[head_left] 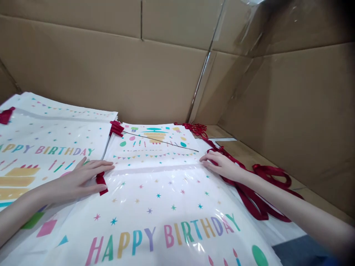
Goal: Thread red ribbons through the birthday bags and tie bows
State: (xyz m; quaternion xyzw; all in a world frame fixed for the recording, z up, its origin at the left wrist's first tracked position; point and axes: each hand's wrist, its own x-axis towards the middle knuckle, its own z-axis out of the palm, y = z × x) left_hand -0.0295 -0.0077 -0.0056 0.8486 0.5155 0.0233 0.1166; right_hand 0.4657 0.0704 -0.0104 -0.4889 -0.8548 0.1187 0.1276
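Note:
A large glossy white bag-like sheet [166,199] printed with HAPPY BIRTHDAY and coloured stars lies flat in front of me, with a pale fold band across its upper part. At its left edge rests my left hand [85,177], fingers stretched out and thumb apart, beside a short red ribbon end [101,183]. On the right edge lies my right hand [222,165], its fingertips on the sheet and its palm over red ribbon. Whether those fingers pinch anything cannot be made out. A thin dark cord [161,141] runs slantwise across the sheet's top part.
To the left lies a stack of similar printed sheets [63,129] with a red ribbon piece [6,115]. Loops of red ribbon [255,203] trail along the right side. Tall cardboard walls [111,74] stand behind and to the right.

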